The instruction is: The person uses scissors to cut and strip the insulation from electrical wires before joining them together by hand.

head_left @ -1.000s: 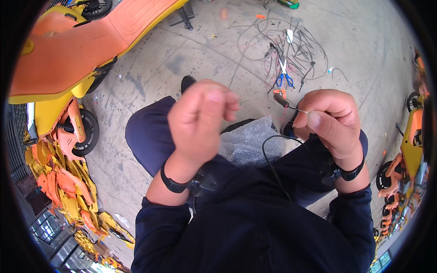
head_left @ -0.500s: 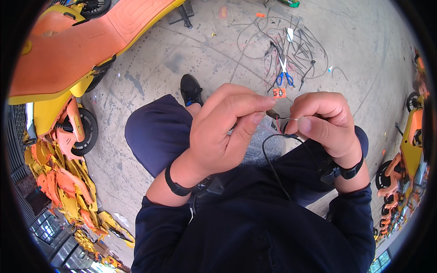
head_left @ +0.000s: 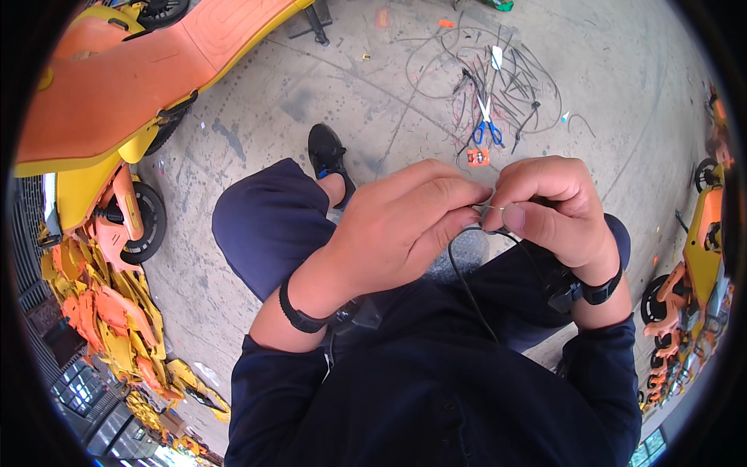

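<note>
Over my lap, my left hand point(head_left: 405, 222) and my right hand point(head_left: 554, 208) almost meet, fingertips a short gap apart. A thin bare wire point(head_left: 492, 207) spans that gap, pinched by thumb and forefinger on both sides. From below my right fingers a black cable point(head_left: 461, 272) loops down across my dark clothing. The dark connector-like end is hidden behind my left fingers. Under the hands, a sheet of clear bubble wrap point(head_left: 459, 255) shows between my knees.
Blue-handled scissors point(head_left: 487, 132) lie on the concrete floor beside a tangle of cut cables point(head_left: 513, 86) and a small orange packet point(head_left: 478, 158). An orange-yellow scooter point(head_left: 132, 93) stands at left, above piled body panels point(head_left: 109, 303). More scooters point(head_left: 704, 233) line the right.
My left hand has moved right, toward my right hand, and its fingers have closed over the dark connector end and wire. My right hand has stayed nearly still.
</note>
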{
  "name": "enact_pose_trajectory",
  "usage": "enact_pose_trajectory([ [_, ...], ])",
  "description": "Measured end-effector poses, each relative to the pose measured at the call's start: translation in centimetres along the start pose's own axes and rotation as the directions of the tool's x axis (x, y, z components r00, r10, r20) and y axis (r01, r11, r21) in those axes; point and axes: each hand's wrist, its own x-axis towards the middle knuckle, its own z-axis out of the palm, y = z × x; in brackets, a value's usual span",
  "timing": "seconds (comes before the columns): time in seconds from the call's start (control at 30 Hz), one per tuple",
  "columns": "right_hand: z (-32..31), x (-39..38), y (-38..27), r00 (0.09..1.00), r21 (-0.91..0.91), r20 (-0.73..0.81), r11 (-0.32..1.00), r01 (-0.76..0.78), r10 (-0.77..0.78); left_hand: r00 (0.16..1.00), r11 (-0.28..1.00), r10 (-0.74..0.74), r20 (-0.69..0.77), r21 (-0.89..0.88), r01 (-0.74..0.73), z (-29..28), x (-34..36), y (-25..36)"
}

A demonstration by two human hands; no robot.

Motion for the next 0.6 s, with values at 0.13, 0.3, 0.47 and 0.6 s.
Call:
enact_pose_trajectory([
  [0.13,-0.2,-0.1,-0.3,0.993,0.001,-0.04,0.994,-0.113,0.112,0.997,0.991,0.008,-0.074,0.134,0.002,-0.5,0.1,0.5],
  [0.3,0.1,0.2,-1.1,0.928,0.082,-0.017,0.925,-0.37,0.373,0.996,0.957,0.037,-0.086,0.289,-0.01,-0.7,-0.2,0.9],
  [0.47,0.7,0.3,1.0,0.991,0.015,-0.009,0.991,-0.133,0.133,0.969,0.93,0.175,-0.174,0.351,-0.105,-0.5,0.0,0.0],
  [0.6,1.3,0.2,0.7,0.991,-0.025,-0.043,0.992,-0.126,0.125,0.968,0.946,0.157,-0.197,0.311,-0.09,-0.5,0.1,0.0],
])
